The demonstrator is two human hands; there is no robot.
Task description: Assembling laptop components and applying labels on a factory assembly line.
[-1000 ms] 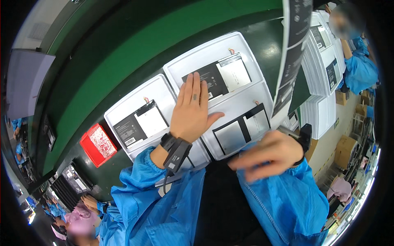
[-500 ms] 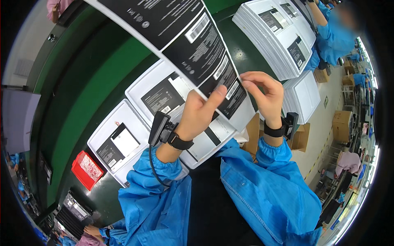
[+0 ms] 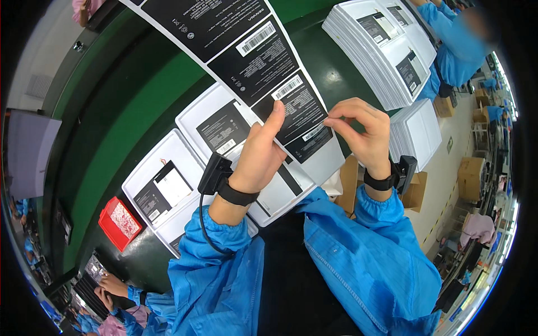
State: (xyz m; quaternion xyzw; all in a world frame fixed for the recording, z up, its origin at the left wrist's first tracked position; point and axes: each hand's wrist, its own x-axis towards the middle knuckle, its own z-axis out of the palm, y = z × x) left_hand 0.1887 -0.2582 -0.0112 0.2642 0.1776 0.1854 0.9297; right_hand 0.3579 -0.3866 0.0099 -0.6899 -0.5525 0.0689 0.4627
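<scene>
A long strip of black labels [image 3: 255,64] with white print and barcodes slants down from the top edge in front of me. My left hand [image 3: 259,159] is closed on its lower left side, thumb lying over the face. At the strip's right edge, near the lowest label, my right hand [image 3: 364,131] pinches with thumb and forefinger. Whether a label corner is lifted there is too small to tell. Below the strip are white trays [image 3: 188,115] holding flat black-and-white packs [image 3: 219,130]. The strip and my left hand hide part of them.
A red tray [image 3: 120,224] with pale contents sits at the left. Tall stacks of white trays [image 3: 364,61] stand at the far right, beside a co-worker in blue [image 3: 462,50]. Cardboard boxes [image 3: 414,190] lie to the right. A co-worker's hands [image 3: 112,285] show at the lower left.
The strip has turned flatter toward me, and its lower end shifted slightly left. My left hand moved down a little and its thumb swung upright. My right hand still pinches the edge.
</scene>
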